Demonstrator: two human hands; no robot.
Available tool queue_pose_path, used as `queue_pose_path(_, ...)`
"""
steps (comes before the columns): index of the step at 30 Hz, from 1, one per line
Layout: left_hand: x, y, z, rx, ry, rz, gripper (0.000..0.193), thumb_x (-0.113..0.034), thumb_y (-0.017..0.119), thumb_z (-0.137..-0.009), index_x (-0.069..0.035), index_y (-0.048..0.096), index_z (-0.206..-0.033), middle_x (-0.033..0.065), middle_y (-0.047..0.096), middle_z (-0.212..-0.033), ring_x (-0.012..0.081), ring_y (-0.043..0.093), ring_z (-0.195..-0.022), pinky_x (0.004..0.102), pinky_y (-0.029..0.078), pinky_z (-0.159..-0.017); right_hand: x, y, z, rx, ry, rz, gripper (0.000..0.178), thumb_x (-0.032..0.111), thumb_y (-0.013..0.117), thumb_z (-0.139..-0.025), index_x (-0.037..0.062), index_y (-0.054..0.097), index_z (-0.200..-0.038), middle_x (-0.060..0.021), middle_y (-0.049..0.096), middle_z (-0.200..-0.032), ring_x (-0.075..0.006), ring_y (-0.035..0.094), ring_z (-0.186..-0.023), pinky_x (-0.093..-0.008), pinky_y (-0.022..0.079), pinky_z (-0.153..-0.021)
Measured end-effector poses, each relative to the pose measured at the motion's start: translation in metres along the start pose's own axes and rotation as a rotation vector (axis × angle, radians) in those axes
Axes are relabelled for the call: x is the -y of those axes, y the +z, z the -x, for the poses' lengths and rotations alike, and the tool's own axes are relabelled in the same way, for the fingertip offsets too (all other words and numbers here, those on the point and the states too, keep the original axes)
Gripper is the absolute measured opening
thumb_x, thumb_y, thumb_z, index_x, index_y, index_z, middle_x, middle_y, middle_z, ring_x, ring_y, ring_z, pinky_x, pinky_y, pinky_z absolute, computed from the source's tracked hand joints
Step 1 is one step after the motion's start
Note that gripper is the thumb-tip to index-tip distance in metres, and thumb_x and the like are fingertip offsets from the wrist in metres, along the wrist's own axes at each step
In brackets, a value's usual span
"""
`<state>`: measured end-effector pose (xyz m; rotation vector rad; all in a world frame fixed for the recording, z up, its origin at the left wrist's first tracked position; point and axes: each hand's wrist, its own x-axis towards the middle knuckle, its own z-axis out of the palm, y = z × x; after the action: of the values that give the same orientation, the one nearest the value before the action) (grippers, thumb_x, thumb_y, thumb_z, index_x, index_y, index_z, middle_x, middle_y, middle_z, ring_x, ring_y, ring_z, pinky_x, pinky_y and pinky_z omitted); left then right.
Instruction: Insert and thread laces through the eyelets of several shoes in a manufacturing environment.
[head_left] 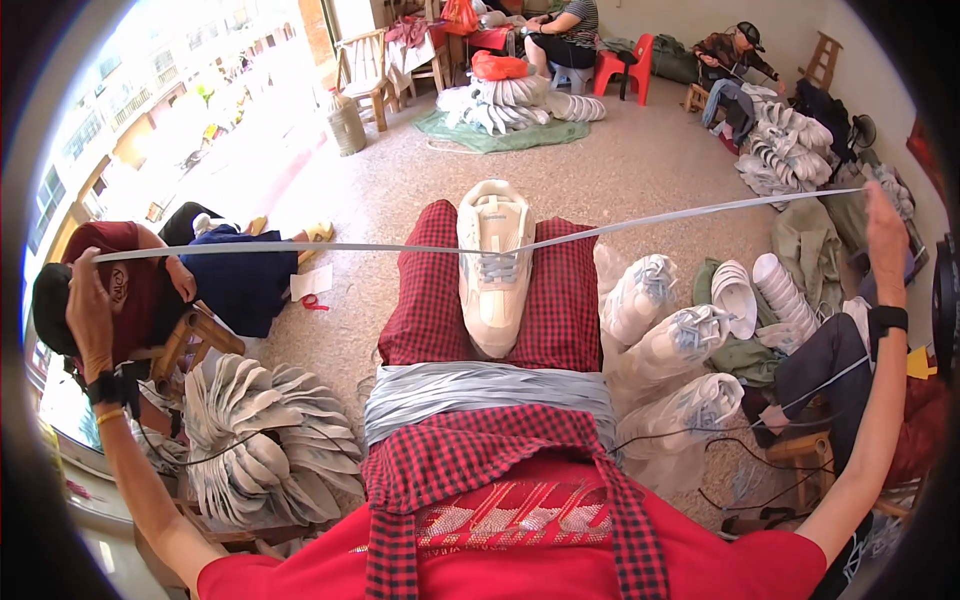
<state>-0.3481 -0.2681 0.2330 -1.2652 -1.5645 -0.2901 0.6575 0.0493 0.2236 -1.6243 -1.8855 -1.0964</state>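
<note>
A cream sneaker [492, 290] rests between my thighs, toe toward me, its lower eyelets threaded with a pale grey-blue shoelace [690, 213]. The lace runs out from the shoe to both sides in long, nearly straight lengths. Far out to the left, my left hand [90, 315] is closed on one length. Raised at the far right, my right hand [886, 240] grips the other one. A bundle of grey-blue laces [490, 392] lies across my lap over a red-and-black checked apron [430, 290].
Stacked white shoe parts [265, 440] stand at my left, and several wrapped shoes [685, 340] line my right side. Co-workers sit close on both sides, others farther back. White pieces lie on a green sheet [500, 135] ahead. A dark cable [720, 430] hangs at right.
</note>
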Motion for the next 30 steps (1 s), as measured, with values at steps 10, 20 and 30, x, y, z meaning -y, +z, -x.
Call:
queue_pose_path(10, -0.082, -0.038, 0.009, -0.555, -0.523, 0.016, 0.029, -0.013, 0.045, -0.103, -0.004, 0.069, -0.116, 0.0120, 0.068, -0.115, 0.0248, 0.065, -0.097, 0.0360, 0.051, -0.087, 0.141, -0.009, 0.057, -0.630, 0.238, -0.487, 0.026, 0.011, 0.055, -0.096, 0.0054, 0.069, -0.117, -0.0050, 0.071, -0.106, -0.0150, 0.065, -0.082, -0.0282, 0.051, -0.070)
queue_pose_path(20, -0.404, 0.080, -0.006, 0.245, -0.466, 1.623, 0.020, -0.008, 0.065, -0.093, -0.003, 0.073, -0.110, 0.0039, 0.071, -0.084, 0.0095, 0.064, -0.071, 0.0233, 0.052, -0.064, 0.446, 0.063, 0.070, 0.240, 0.039, -1.580, 0.009, 0.008, 0.073, -0.083, 0.0001, 0.073, -0.088, -0.0093, 0.073, -0.083, -0.0149, 0.068, -0.074, -0.0288, 0.053, -0.070)
queue_pose_path(30, -0.485, 0.098, 0.011, 0.621, -0.630, 1.815, 0.019, -0.010, 0.068, -0.090, 0.002, 0.072, -0.105, 0.0047, 0.071, -0.086, 0.0086, 0.062, -0.073, 0.0228, 0.053, -0.069, 0.471, 0.076, 0.064, 0.321, 0.033, -1.643, 0.009, 0.006, 0.073, -0.082, 0.0000, 0.071, -0.088, -0.0092, 0.072, -0.079, -0.0158, 0.068, -0.073, -0.0295, 0.053, -0.070)
